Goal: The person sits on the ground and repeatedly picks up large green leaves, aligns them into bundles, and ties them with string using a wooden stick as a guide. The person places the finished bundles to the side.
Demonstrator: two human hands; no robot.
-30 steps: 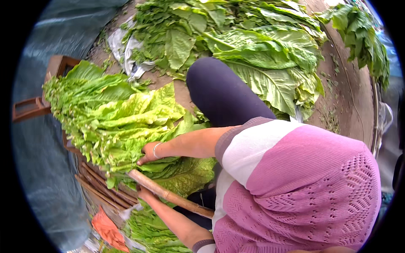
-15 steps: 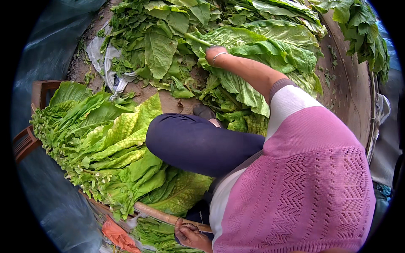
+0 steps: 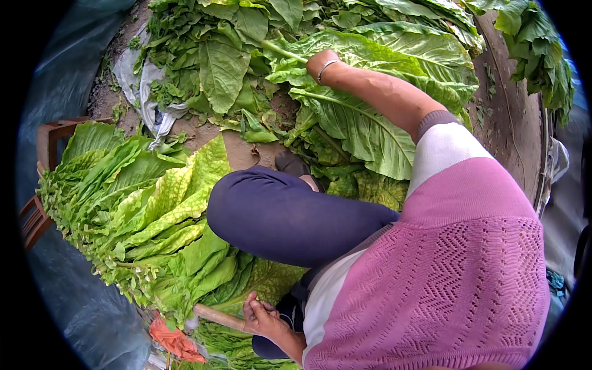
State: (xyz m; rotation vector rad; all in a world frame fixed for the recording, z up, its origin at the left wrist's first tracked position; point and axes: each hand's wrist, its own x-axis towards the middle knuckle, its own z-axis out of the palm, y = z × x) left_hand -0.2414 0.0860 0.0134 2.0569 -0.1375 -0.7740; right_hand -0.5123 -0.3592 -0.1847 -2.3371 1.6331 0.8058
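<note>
My right hand point(image 3: 320, 65), with a pale band at the wrist, is closed round the thick pale stem of a large green tobacco leaf point(image 3: 351, 46) on the far heap. Its fingertips are mostly hidden. Below it, another broad leaf point(image 3: 364, 126) shows its whole midrib. My left hand point(image 3: 265, 317) lies over a wooden pole point(image 3: 219, 317) near my lap, fingers curled and pinched together. Whatever they hold is too small to make out. Left of my bent knee, a thick row of green and yellow-mottled tobacco leaves point(image 3: 148, 209) reaches toward the pole.
A brown wooden chair point(image 3: 48, 148) stands at the left, with dark plastic sheeting point(image 3: 68, 68) behind. A pale crumpled sheet point(image 3: 151, 92) lies on the dirt floor. An orange bag point(image 3: 176, 340) is at bottom left. More leaves point(image 3: 536, 55) hang at upper right.
My right hand has moved slightly up and right, with the leaf at it shifting. The leaf below lies more exposed. My left hand has risen and moved left over the pole.
</note>
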